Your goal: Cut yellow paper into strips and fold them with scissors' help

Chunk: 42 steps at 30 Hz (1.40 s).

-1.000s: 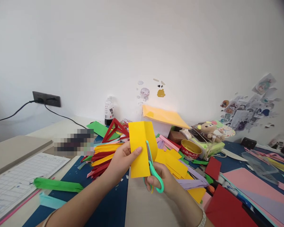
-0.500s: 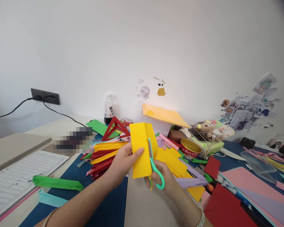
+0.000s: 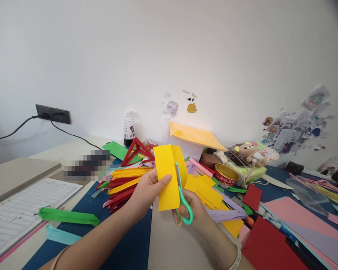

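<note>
A yellow sheet of paper [image 3: 167,187] is held upright above the desk, pinched by my left hand [image 3: 152,187] with the thumb on its front. My right hand [image 3: 193,210] has its fingers in the handles of teal scissors [image 3: 187,208]. The blades point up and lie along a cut in the sheet, whose right part curls away behind them. Cut yellow pieces [image 3: 210,191] lie in a pile behind my right hand. Left of the sheet is a stack of red and yellow folded strips [image 3: 124,189].
Behind stand a bottle [image 3: 129,129], red triangular frame [image 3: 136,152] and a round tin [image 3: 227,175]. Red paper [image 3: 270,243] and pink sheets [image 3: 295,217] lie right. Green [image 3: 69,216] and light blue folded strips [image 3: 62,235] are left, near a printed sheet [image 3: 30,206].
The scissor handles have come slightly closer together. Both hands keep their hold, and the view has shifted very slightly.
</note>
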Tool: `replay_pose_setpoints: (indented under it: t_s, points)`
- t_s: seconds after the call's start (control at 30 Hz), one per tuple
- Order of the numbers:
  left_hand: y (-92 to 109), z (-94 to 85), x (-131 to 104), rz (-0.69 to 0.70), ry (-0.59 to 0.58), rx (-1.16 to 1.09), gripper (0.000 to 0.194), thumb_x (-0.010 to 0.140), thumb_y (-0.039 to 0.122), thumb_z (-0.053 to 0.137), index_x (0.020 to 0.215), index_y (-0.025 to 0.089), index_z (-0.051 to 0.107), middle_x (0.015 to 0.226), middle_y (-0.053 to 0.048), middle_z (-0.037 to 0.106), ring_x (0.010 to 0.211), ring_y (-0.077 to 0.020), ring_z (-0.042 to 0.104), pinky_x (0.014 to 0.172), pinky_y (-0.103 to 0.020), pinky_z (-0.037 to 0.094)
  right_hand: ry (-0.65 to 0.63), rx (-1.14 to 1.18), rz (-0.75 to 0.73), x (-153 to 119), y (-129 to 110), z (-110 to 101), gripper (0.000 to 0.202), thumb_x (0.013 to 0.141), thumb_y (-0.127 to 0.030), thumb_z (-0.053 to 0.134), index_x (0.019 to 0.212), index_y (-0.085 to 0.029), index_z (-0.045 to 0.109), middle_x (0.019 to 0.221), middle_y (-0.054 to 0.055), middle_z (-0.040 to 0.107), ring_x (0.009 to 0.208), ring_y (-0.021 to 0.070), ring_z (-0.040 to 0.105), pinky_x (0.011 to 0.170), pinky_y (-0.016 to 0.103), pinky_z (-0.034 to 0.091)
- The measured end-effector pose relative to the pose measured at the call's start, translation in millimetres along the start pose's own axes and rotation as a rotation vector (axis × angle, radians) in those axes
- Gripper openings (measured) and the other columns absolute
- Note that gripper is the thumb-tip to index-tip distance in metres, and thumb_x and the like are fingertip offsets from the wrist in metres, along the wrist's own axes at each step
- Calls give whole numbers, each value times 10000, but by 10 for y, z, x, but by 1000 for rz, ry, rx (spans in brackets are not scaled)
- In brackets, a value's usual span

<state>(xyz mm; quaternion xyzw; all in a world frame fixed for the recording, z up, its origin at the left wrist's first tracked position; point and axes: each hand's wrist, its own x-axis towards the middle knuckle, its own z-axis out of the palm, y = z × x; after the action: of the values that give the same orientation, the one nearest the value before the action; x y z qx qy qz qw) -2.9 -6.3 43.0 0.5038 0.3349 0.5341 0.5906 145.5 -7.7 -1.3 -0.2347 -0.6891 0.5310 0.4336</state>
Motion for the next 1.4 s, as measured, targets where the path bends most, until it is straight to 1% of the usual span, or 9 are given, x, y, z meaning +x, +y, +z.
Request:
replay_pose_setpoints:
  t_s: [0.17,0.4,0.57,0.67,0.8,0.93,1.13,1.3,1.4]
  points:
    - [-5,-3,1,-2,-3,3,317,659,384,681,860,156,593,761,-30,687,668,-156,625,590,-233,498,6,26,-7,1,27,11,518,623,-647,585,749,-147,534,454,-38,506,369,79,440,379,190,361]
    - [0,-5,-29,-65,-106,-22,315,675,405,663,840,154,567,753,-63,699,637,-195,653,599,-287,513,-87,43,1,1,-85,19,619,578,-762,484,687,-153,516,463,-18,502,405,90,439,401,200,333]
    - [5,18,-40,-61,-59,11,344,641,419,684,827,161,555,705,-53,698,604,-202,653,572,-291,510,-52,25,27,6,-115,17,601,578,-753,499,679,-160,512,474,-17,505,426,101,449,424,216,348]
    - [-9,14,-33,-42,-39,39,335,646,424,678,820,164,559,707,-41,696,608,-192,648,560,-277,501,-29,1,4,13,-108,15,572,593,-726,522,684,-161,513,482,-18,510,415,98,454,423,222,378]
    - [-25,-3,-17,-24,-58,40,319,660,418,668,817,163,558,709,-32,690,621,-180,639,555,-259,491,-1,-51,-14,17,-79,-16,548,603,-703,541,661,-160,508,467,-16,516,399,102,473,404,224,402]
    - [-31,-17,-9,-28,-66,17,313,674,397,665,845,154,566,750,-41,688,650,-171,634,574,-249,486,28,-41,51,11,-40,-44,536,581,-673,593,668,-152,502,448,-24,516,351,86,454,366,207,382]
    - [-54,-60,-3,-57,-60,-8,283,700,396,643,838,154,593,657,-28,671,623,-167,626,562,-239,474,39,-28,90,14,-13,-34,530,563,-662,613,665,-153,507,456,-27,528,358,83,468,363,194,372]
    - [7,-69,5,-25,19,-27,308,700,419,631,873,169,584,798,-49,688,673,-184,640,583,-261,494,2,-28,123,10,-72,0,545,552,-675,606,679,-152,518,446,-35,521,350,76,449,360,195,381]
    - [29,-62,8,-7,46,10,337,666,415,662,874,165,576,784,-50,690,649,-188,641,571,-272,501,-14,-20,117,4,-90,19,549,559,-680,595,690,-151,525,459,-34,524,360,79,461,364,197,395]
